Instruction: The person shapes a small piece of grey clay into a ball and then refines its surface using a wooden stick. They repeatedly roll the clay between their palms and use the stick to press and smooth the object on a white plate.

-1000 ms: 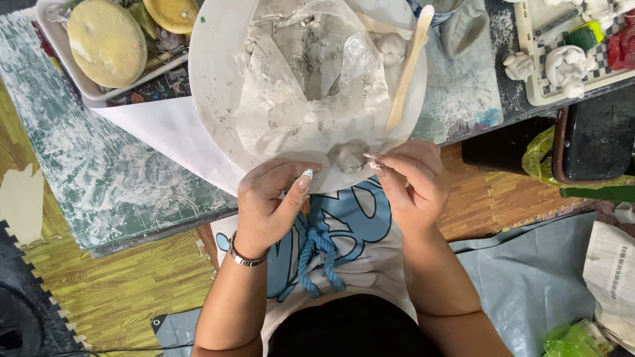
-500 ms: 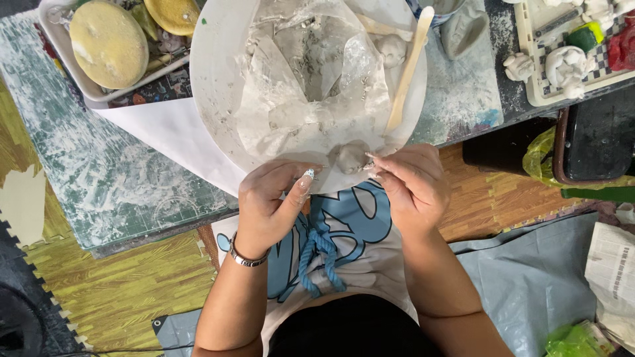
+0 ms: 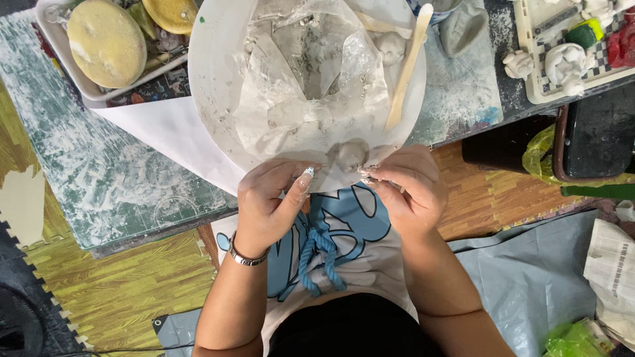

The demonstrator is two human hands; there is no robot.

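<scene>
You cannot see the white bowl's [image 3: 211,79] far rim, cut off at the top edge, nor what the right hand [image 3: 407,188] pinches.

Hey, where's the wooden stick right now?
In the head view, the wooden stick lies on the right side of the white plate, just above the right hand.

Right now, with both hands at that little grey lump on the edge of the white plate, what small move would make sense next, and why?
Probably a gentle pinch to keep shaping it. The small clay lump sits at the near rim of the white plate, the left hand and right hand flank it with fingertips close in, and the wooden stick lies unused.
</scene>
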